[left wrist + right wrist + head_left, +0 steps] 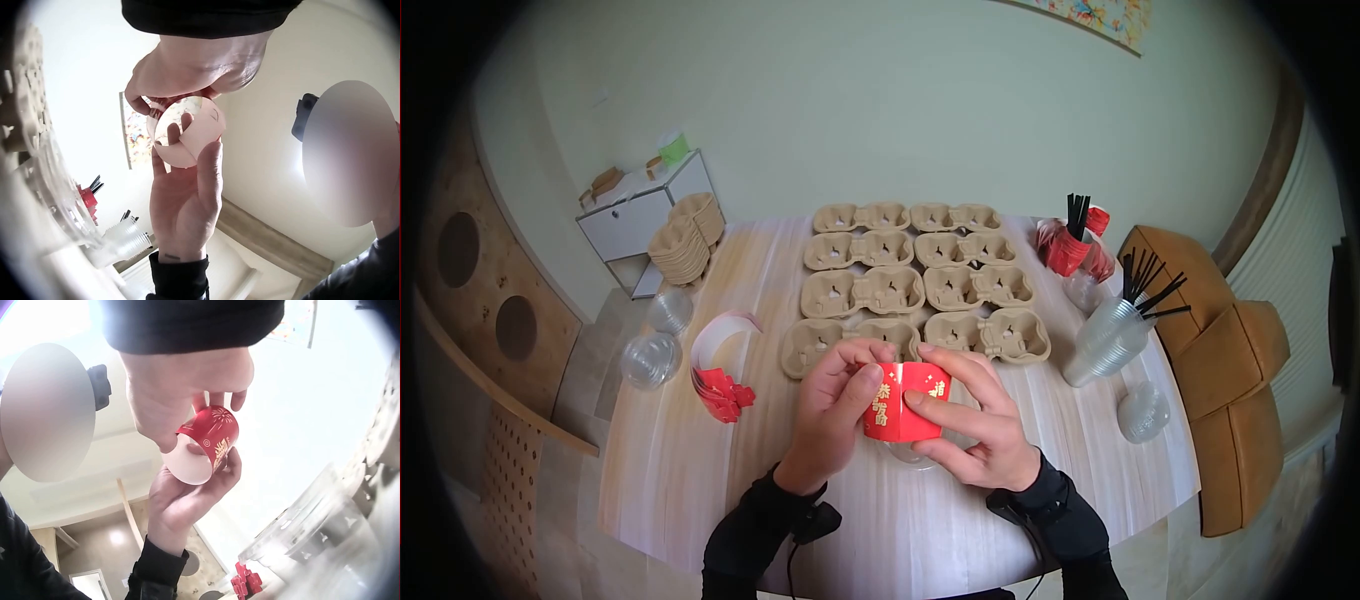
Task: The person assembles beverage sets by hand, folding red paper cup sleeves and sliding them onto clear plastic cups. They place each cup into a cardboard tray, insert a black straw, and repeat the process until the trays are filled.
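Left hand (830, 418): grips the left side of the red cup sleeve (900, 430), thumb laid on the printed face, fingers folded near the far edge, with little gap between thumb and fingers.
Right hand (990, 427): holds the right side of the same sleeve, loosely bent rather than clenched, one finger slanting across the gold lettering, others spread toward the far and near edges.
Wrists: turn inward from black cuffs (745, 525), bringing both hands together in front of the body, above the table (870, 540).
Cup sleeve: sits between the two hands, lifted, bent into a hollow ring, with a white inside in the wrist views.
Under the hands: a clear plastic piece (912, 458), mostly hidden.
Beyond the hands: rows of brown cup holders (860, 290).
Left of the left hand: a fan of more red sleeves (718, 395), then clear plastic stacks (650, 360) farther out.
Right of the right hand: nested clear cups (1108, 345) with black straws (1135, 272) sticking up.
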Tool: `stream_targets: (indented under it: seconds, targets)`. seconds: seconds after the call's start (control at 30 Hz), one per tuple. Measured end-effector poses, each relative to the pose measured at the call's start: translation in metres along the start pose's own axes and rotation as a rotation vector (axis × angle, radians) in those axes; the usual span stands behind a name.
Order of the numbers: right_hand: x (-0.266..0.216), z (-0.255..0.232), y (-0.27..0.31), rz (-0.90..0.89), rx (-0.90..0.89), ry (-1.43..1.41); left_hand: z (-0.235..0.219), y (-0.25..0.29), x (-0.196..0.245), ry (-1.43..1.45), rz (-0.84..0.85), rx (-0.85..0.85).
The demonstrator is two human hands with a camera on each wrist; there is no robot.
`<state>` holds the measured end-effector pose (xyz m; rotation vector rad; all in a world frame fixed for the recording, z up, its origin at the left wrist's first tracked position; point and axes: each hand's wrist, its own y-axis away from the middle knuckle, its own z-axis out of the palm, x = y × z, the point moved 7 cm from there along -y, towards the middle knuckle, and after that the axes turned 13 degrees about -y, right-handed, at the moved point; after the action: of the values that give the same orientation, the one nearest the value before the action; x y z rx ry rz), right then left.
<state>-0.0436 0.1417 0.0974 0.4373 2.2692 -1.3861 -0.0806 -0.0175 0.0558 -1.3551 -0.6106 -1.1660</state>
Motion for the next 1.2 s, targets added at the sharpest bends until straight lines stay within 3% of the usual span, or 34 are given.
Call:
stream_targets:
  seconds: [0.17,0.23,0.3,0.33,0.4,0.43,0.47,0.53,0.57,0.6,0.67,0.7,0.73,0.8,0.9,0.97,1.03,1.1,1.13,1.2]
  targets:
    - [0.0,0.004,0.002,-0.043,0.008,0.046,-0.003,-0.001,0.001,-0.098,-0.023,0.01]
    - [-0.007,0.002,0.002,-0.094,0.04,0.205,-0.003,-0.001,0.0,-0.174,-0.062,0.027]
    - [-0.009,0.001,0.005,-0.114,0.092,0.265,-0.004,0.001,0.01,-0.372,0.039,0.179]
    - [-0.01,-0.001,0.008,-0.133,0.142,0.322,-0.004,0.001,0.011,-0.372,0.041,0.175]
    - [-0.003,0.003,0.01,-0.131,0.121,0.26,0.008,0.001,0.008,-0.391,-0.007,-0.076]
    - [-0.001,0.006,0.01,-0.129,0.097,0.194,0.004,-0.001,0.007,-0.393,-0.003,-0.076]
    - [-0.004,0.007,0.008,-0.135,0.097,0.194,-0.001,-0.004,-0.001,-0.317,-0.048,-0.082]
    - [0.001,-0.004,0.005,0.051,0.267,0.09,-0.012,-0.012,-0.005,-0.248,-0.087,-0.083]
    - [0.015,-0.006,0.01,0.162,0.271,0.01,-0.021,-0.017,-0.007,-0.002,-0.186,-0.031]
    - [0.013,-0.011,0.011,0.152,0.273,0.003,-0.028,-0.02,-0.011,0.244,-0.281,0.019]
    - [0.03,0.0,0.013,0.446,-0.055,0.104,-0.043,-0.026,-0.015,0.212,-0.263,0.036]
    - [0.037,0.01,0.019,0.446,-0.173,0.212,-0.049,-0.027,-0.022,0.343,-0.302,0.019]
    - [0.038,0.015,0.022,0.439,-0.169,0.211,-0.05,-0.027,-0.026,0.477,-0.343,0.0]
    - [0.038,0.042,0.032,0.381,-0.412,0.342,-0.051,-0.025,-0.031,0.533,-0.347,0.018]
    - [0.052,0.056,0.039,0.463,-0.456,0.283,-0.048,-0.022,-0.041,0.627,-0.371,-0.005]
    - [0.058,0.052,0.038,0.539,-0.48,0.237,-0.051,-0.022,-0.042,0.199,-0.276,0.014]
    - [0.057,0.02,0.025,0.568,-0.247,0.131,-0.046,-0.02,-0.041,0.191,-0.328,-0.006]
    - [0.054,-0.026,0.017,0.477,0.019,0.218,-0.04,-0.018,-0.039,0.193,-0.373,-0.023]
    - [0.058,-0.037,0.018,0.485,0.012,0.228,-0.032,-0.015,-0.038,0.133,-0.401,-0.114]
    - [0.051,-0.082,0.022,0.298,0.461,-0.07,-0.015,-0.012,-0.035,0.086,-0.425,-0.216]
